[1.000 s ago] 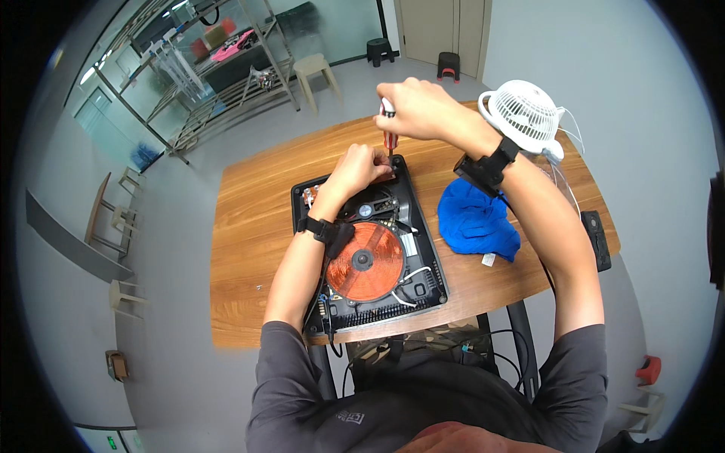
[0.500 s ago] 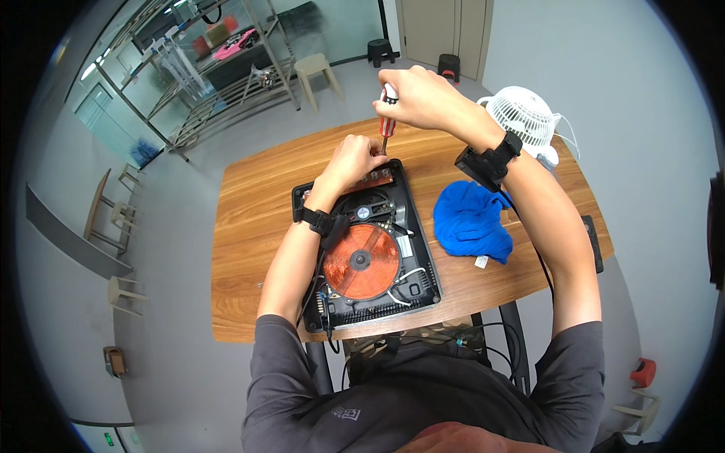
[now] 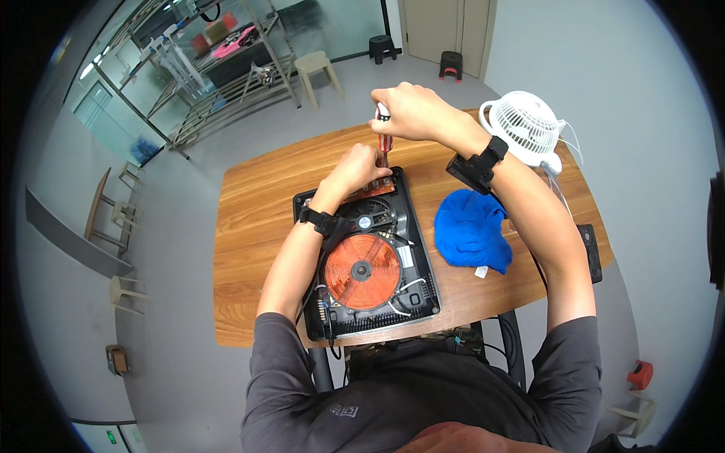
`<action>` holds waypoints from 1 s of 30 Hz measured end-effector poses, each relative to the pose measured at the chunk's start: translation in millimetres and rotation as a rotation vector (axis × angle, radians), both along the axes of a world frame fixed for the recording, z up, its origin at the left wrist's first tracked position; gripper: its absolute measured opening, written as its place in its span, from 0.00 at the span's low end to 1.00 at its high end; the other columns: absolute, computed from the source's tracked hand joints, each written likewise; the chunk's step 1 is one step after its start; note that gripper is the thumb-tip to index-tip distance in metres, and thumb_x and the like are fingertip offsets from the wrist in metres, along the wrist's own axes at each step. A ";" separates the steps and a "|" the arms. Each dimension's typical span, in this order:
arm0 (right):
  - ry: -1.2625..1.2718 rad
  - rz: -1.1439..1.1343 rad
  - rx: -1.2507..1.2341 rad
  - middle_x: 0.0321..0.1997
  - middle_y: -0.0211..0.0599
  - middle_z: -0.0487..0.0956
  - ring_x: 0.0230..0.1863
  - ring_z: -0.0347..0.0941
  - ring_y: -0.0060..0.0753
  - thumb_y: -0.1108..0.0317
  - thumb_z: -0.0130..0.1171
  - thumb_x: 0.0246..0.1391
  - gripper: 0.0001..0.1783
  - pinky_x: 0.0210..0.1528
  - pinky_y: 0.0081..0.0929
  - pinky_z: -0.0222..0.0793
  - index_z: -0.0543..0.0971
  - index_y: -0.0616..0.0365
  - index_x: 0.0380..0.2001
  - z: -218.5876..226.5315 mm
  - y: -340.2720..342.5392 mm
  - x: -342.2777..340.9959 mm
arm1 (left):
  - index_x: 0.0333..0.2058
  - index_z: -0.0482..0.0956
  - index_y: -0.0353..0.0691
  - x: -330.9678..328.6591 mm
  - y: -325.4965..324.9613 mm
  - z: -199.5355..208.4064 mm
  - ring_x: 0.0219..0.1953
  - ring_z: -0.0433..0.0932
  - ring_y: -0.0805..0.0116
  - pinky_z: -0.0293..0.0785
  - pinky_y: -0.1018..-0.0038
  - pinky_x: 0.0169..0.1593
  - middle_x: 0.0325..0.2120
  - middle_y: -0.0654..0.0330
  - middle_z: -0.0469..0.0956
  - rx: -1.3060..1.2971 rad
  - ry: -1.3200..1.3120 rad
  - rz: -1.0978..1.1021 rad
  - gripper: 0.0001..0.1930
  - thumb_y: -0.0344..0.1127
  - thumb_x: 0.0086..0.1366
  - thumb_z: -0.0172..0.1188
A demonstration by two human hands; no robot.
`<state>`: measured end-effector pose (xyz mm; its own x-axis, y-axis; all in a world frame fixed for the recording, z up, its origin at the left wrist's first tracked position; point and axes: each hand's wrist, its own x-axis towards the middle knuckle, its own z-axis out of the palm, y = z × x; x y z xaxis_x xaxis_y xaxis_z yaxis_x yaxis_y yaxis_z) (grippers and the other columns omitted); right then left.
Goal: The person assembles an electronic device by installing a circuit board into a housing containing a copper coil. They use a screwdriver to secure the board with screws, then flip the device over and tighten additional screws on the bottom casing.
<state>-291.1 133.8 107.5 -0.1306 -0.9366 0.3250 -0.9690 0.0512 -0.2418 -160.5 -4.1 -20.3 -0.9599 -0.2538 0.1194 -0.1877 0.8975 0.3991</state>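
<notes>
An opened induction cooker (image 3: 424, 281) lies on the wooden table, its black shell showing a round copper coil (image 3: 355, 283), a fan (image 3: 365, 222) and wiring. My right hand (image 3: 419, 112) is closed around the red, white and dark handle of a screwdriver (image 3: 385, 142). The screwdriver stands nearly upright at the cooker's far right corner, beside a narrow circuit board (image 3: 381, 187). My left hand (image 3: 355, 172) is closed, its fingertips pinched low by the shaft over that board. Those fingers hide the screwdriver's tip and whatever they pinch.
A blue cloth (image 3: 470, 232) lies on the table (image 3: 257, 226) right of the cooker. Farther right are a white fan (image 3: 522, 127) with its cable and a dark flat object (image 3: 590, 253) at the edge. Beyond the table stand a metal rack (image 3: 219, 98) and stools (image 3: 318, 72).
My right hand and the screwdriver have come slightly lower and to the left. My left hand stays at the board. The whole view has shifted a little.
</notes>
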 end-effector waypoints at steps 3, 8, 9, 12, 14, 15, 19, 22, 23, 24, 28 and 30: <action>0.002 0.005 0.041 0.29 0.54 0.82 0.35 0.81 0.58 0.52 0.63 0.53 0.21 0.39 0.47 0.77 0.79 0.61 0.37 -1.5 -3.6 -2.8 | 0.31 0.86 0.34 -3.6 4.6 6.8 0.33 0.84 0.49 0.78 0.59 0.42 0.27 0.48 0.84 -0.049 -0.066 -0.008 0.14 0.40 0.56 0.72; -0.011 0.021 0.070 0.30 0.54 0.82 0.35 0.81 0.58 0.54 0.63 0.52 0.20 0.40 0.47 0.77 0.80 0.61 0.37 -7.9 -10.0 -10.2 | 0.32 0.84 0.36 -8.6 2.4 0.5 0.35 0.83 0.48 0.78 0.58 0.42 0.28 0.50 0.84 -0.160 -0.097 -0.057 0.14 0.42 0.55 0.73; -0.015 0.019 0.080 0.30 0.54 0.82 0.35 0.81 0.58 0.54 0.63 0.52 0.20 0.40 0.47 0.77 0.80 0.61 0.37 -8.7 -10.8 -11.3 | 0.32 0.84 0.36 -10.5 0.3 -3.1 0.35 0.83 0.48 0.78 0.58 0.42 0.28 0.50 0.84 -0.153 -0.105 -0.058 0.14 0.42 0.55 0.73; -0.025 0.014 0.102 0.30 0.54 0.82 0.36 0.81 0.58 0.54 0.62 0.52 0.20 0.40 0.47 0.77 0.80 0.61 0.37 -11.9 -13.8 -14.8 | 0.31 0.84 0.37 -16.0 -3.4 -8.8 0.36 0.83 0.47 0.78 0.56 0.43 0.28 0.49 0.83 -0.108 -0.134 -0.052 0.15 0.43 0.55 0.73; -0.028 0.012 0.109 0.31 0.55 0.83 0.36 0.81 0.58 0.54 0.62 0.52 0.20 0.40 0.47 0.77 0.80 0.62 0.37 -15.3 -15.8 -17.9 | 0.30 0.84 0.35 -20.1 -4.1 -8.5 0.38 0.82 0.45 0.78 0.54 0.44 0.29 0.45 0.83 -0.045 -0.163 -0.036 0.17 0.45 0.54 0.74; -0.033 0.013 0.109 0.31 0.55 0.83 0.36 0.81 0.58 0.54 0.62 0.52 0.20 0.40 0.47 0.77 0.80 0.62 0.37 -16.5 -16.1 -19.3 | 0.30 0.84 0.35 -22.4 -4.9 -9.7 0.38 0.83 0.45 0.78 0.54 0.44 0.29 0.45 0.83 -0.039 -0.175 -0.009 0.18 0.45 0.53 0.74; -0.040 0.022 0.105 0.31 0.55 0.83 0.36 0.81 0.58 0.53 0.62 0.52 0.20 0.40 0.47 0.77 0.80 0.62 0.37 -21.8 -17.5 -19.0 | 0.29 0.84 0.34 -27.2 -12.8 -24.9 0.37 0.83 0.46 0.78 0.56 0.45 0.29 0.45 0.83 0.004 -0.184 0.058 0.19 0.46 0.52 0.74; -0.052 0.021 0.107 0.31 0.55 0.83 0.35 0.81 0.59 0.53 0.63 0.52 0.21 0.40 0.47 0.78 0.80 0.62 0.37 -24.7 -17.1 -19.7 | 0.27 0.84 0.33 -29.3 -15.9 -29.8 0.35 0.83 0.47 0.78 0.57 0.44 0.27 0.45 0.83 0.056 -0.169 0.048 0.18 0.45 0.51 0.74; -0.057 0.021 0.109 0.31 0.55 0.83 0.35 0.81 0.59 0.53 0.63 0.52 0.21 0.40 0.47 0.78 0.80 0.62 0.37 -25.4 -16.9 -19.8 | 0.27 0.84 0.33 -29.3 -16.0 -30.1 0.35 0.83 0.47 0.78 0.58 0.43 0.26 0.45 0.83 0.073 -0.165 0.042 0.18 0.45 0.51 0.74; -0.059 0.023 0.110 0.31 0.55 0.83 0.35 0.81 0.59 0.53 0.63 0.52 0.21 0.40 0.47 0.78 0.80 0.62 0.37 -26.8 -17.1 -20.2 | 0.26 0.84 0.33 -29.1 -15.9 -30.6 0.34 0.83 0.47 0.78 0.58 0.43 0.26 0.45 0.83 0.079 -0.170 0.052 0.18 0.44 0.51 0.74; -0.049 0.030 0.103 0.31 0.56 0.83 0.35 0.81 0.59 0.52 0.63 0.52 0.22 0.39 0.47 0.78 0.80 0.63 0.36 -29.7 -18.2 -23.3 | 0.26 0.84 0.33 -29.7 -13.9 -27.4 0.33 0.84 0.49 0.78 0.59 0.42 0.25 0.46 0.83 0.086 -0.185 0.078 0.17 0.43 0.51 0.75; -0.046 0.027 0.105 0.31 0.56 0.83 0.35 0.81 0.60 0.51 0.63 0.53 0.22 0.39 0.47 0.78 0.81 0.63 0.36 -29.9 -19.6 -25.0 | 0.26 0.84 0.33 -30.2 -12.7 -26.9 0.33 0.84 0.49 0.78 0.59 0.42 0.25 0.47 0.83 0.098 -0.196 0.083 0.16 0.43 0.51 0.75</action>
